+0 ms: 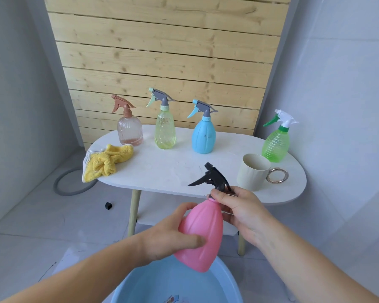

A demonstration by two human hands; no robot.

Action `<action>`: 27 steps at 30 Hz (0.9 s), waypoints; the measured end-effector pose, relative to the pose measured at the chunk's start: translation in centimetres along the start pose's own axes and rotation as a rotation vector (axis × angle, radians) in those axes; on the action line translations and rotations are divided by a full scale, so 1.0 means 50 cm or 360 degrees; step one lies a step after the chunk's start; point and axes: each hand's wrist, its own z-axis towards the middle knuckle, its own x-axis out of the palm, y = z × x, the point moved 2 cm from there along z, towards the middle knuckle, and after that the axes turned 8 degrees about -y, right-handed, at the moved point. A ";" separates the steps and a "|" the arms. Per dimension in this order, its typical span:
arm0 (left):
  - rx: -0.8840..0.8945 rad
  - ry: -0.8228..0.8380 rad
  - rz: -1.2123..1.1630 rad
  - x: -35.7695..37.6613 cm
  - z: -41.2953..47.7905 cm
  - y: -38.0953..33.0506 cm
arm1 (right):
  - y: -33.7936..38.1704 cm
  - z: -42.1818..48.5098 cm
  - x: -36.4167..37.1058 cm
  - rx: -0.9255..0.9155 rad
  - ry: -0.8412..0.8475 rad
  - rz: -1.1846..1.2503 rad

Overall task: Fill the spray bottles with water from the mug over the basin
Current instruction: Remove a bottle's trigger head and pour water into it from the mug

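Room: pale grey walls [13, 106] on both sides, with a light slatted wooden panel [162, 51] leaning behind the table.
Floor: a grey ring-shaped loop [59, 186] at the left and, near it, a small black cube [108, 206].
Surface: a white oval table [162, 169] on pale wooden legs, with a lower shelf.
Left end: a crumpled yellow terry cloth [106, 161] hangs partly over the edge.
Back row: a clear ribbed bottle with a brown trigger [130, 130], a yellow-green translucent bottle [165, 132], an opaque blue bottle [203, 136], then, well apart at the right end, a green ridged bottle with a white trigger [276, 143]. All stand upright.
Mug: a cream mug with a gold ring handle [253, 173] stands just in front of the green bottle.
Basin: a light blue plastic basin [136, 285] at the bottom edge.
Task bottle: an opaque pink ribbed spray bottle [202, 232], slightly tilted, held over the basin's far rim in front of the table.
Left hand [169, 235]: wrapped round the pink body, thumb pressed across its lower front.
Right hand [239, 211]: fingers curled round the neck, just under the black trigger head [212, 177].
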 end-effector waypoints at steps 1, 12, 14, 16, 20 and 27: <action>0.0011 0.0015 -0.0019 0.002 -0.002 0.002 | -0.002 0.000 0.001 -0.0001 -0.0003 0.0002; 0.0033 -0.0130 0.0070 -0.007 0.007 0.005 | 0.019 0.008 0.000 -0.0148 0.0046 -0.0075; 0.0023 -0.0097 0.0057 -0.021 0.008 0.000 | 0.028 0.011 0.006 -0.0191 0.0093 -0.0091; -0.0003 -0.0047 -0.0004 -0.034 0.005 -0.006 | 0.040 0.012 0.013 -0.0201 0.0193 -0.0064; 0.0011 0.0002 -0.0117 -0.048 -0.003 -0.012 | 0.062 0.017 0.023 -0.0211 0.0380 -0.0045; -0.0093 0.0151 -0.0375 -0.049 -0.004 0.001 | 0.071 0.029 0.021 -0.0014 0.0655 0.0031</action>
